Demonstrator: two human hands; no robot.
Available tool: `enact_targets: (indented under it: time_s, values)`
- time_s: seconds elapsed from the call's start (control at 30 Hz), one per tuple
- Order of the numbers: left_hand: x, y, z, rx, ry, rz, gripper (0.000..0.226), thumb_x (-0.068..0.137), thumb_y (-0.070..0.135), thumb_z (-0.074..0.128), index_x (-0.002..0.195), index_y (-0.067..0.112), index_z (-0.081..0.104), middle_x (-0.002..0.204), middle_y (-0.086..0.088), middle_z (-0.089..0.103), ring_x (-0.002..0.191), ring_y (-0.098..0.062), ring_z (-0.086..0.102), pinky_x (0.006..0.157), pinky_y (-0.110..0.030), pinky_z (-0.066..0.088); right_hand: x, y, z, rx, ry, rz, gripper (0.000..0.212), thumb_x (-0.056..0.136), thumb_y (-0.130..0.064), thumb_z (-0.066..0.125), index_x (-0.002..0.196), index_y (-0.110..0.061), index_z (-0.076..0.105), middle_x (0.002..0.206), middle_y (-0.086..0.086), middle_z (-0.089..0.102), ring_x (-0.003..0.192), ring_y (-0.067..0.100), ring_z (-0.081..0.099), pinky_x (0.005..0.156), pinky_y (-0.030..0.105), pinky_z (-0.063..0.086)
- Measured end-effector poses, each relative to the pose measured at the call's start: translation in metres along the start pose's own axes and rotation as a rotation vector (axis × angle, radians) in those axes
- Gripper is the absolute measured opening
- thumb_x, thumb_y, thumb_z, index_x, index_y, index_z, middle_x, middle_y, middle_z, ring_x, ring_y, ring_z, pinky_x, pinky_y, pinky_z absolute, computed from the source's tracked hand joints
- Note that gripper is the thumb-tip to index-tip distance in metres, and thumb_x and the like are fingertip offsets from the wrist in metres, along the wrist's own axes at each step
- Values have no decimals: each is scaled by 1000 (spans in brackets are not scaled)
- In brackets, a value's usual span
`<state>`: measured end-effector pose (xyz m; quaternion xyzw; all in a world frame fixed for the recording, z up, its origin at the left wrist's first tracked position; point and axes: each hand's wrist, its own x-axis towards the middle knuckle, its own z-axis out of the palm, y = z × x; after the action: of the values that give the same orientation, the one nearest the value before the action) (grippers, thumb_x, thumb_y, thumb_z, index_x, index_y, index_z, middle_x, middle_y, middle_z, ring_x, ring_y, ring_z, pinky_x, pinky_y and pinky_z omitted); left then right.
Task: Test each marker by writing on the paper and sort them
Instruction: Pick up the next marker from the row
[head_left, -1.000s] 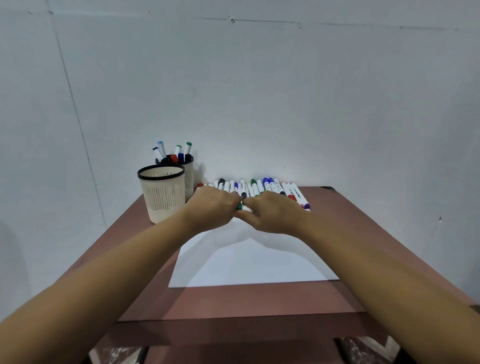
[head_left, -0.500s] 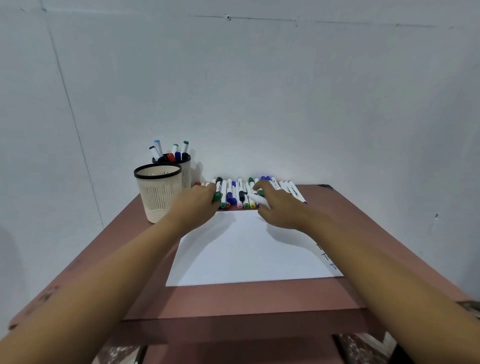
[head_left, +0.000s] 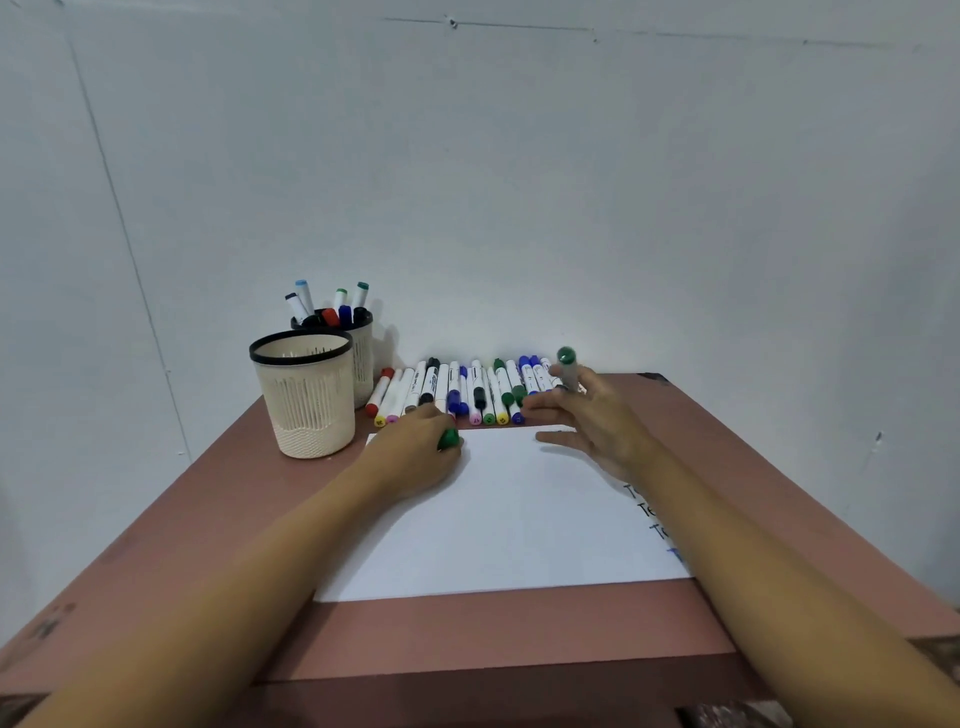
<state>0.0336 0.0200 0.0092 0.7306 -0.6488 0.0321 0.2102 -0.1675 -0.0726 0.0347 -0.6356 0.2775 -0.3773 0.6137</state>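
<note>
Both your hands have drawn back from the row (head_left: 457, 395) of markers they were touching half a second ago. Your right hand (head_left: 597, 426) now holds one marker (head_left: 569, 379) lifted clear of the row. It stands nearly upright with its green end topmost, over the right end of the row. The marker is pinched at the far side of that hand, while the other fingers (head_left: 540, 415) stretch out straight to the left, by the far edge of the paper (head_left: 509, 519). Your left hand (head_left: 410, 457) rests on the far left corner of the paper, its fingers curled round a small green cap (head_left: 449, 439).

The row lies along the far edge of the reddish-brown tabletop (head_left: 208, 519), by the pale wall (head_left: 519, 182) and just beyond the paper. Its markers lie side by side, with white barrels and ends in red, yellow, pink, black, blue and green.

The paper lies flat in the middle of the tabletop. Short lines of dark and blue writing (head_left: 649, 512) run down its right edge, partly hidden by your right forearm.

Two cream cups with black rims stand at the far left. The near cup (head_left: 306, 405) is just left of the paper's far corner. The far cup (head_left: 363, 364) sits close behind it and holds several markers upright.
</note>
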Motion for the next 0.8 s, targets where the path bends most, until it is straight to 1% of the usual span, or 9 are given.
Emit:
enact_targets:
  time_s: [0.07, 0.13, 0.2, 0.3, 0.4, 0.53, 0.6, 0.7, 0.8]
  values:
    - [0, -1, 4, -17, -22, 4, 24, 95, 28, 47, 105, 11, 61, 116, -1, 52, 101, -19, 54, 88, -32, 43, 4, 5, -3, 45, 140, 14, 18, 102, -24, 43, 117, -14, 48, 76, 6, 71, 73, 21, 71, 66, 37, 57]
    - [-1, -3, 7, -49, -45, 1, 24, 94, 28, 48, 109, 13, 60, 119, 0, 53, 104, -18, 53, 91, -31, 43, 6, 6, -7, -22, 300, 44, 22, 101, -34, 44, 104, -16, 54, 60, 5, 60, 49, 15, 58, 46, 27, 49]
    - [-1, -5, 8, -76, -58, -7, 24, 94, 29, 49, 111, 16, 60, 120, 1, 53, 106, -17, 53, 94, -32, 43, 9, 11, -12, -148, 373, 44, 31, 99, -40, 46, 93, -12, 60, 60, 4, 51, 45, 14, 44, 39, 22, 39]
    - [-2, -6, 8, -87, -55, -13, 24, 94, 30, 48, 113, 19, 59, 121, 3, 53, 109, -16, 52, 96, -32, 42, 12, 17, -17, -198, 396, 28, 33, 98, -33, 50, 82, -6, 61, 72, 4, 58, 54, 15, 47, 43, 26, 44]
    - [-3, -5, 9, -89, -43, -26, 24, 94, 31, 48, 113, 21, 58, 121, 6, 52, 109, -15, 52, 94, -29, 42, 12, 22, -21, -222, 389, -4, 23, 97, -21, 54, 80, -5, 58, 70, 7, 57, 57, 15, 52, 48, 21, 49]
    - [-3, -5, 11, -105, -21, -37, 23, 94, 32, 47, 111, 22, 58, 117, 7, 53, 106, -14, 52, 93, -29, 42, 10, 25, -20, -234, 373, -25, 12, 91, -7, 57, 79, -7, 55, 70, 9, 55, 57, 13, 53, 47, 18, 47]
    - [-3, -6, 11, -103, -22, -35, 23, 94, 33, 47, 111, 22, 58, 117, 7, 53, 106, -14, 52, 93, -30, 43, 11, 28, -18, -260, 392, -21, 12, 85, -5, 58, 74, -9, 54, 69, 9, 56, 56, 14, 53, 47, 22, 44]
    - [-2, -6, 11, -108, -29, -38, 23, 94, 33, 48, 111, 23, 58, 117, 7, 53, 106, -14, 52, 92, -28, 42, 12, 31, -17, -294, 446, -17, 12, 78, -10, 62, 70, -12, 54, 64, 7, 59, 56, 18, 54, 55, 30, 44]
    - [-3, -6, 11, -107, -26, -35, 22, 94, 32, 48, 111, 23, 58, 117, 7, 53, 106, -14, 51, 91, -27, 41, 11, 30, -16, -285, 457, -30, 14, 80, -5, 63, 70, -11, 54, 64, 8, 58, 56, 19, 54, 58, 33, 48]
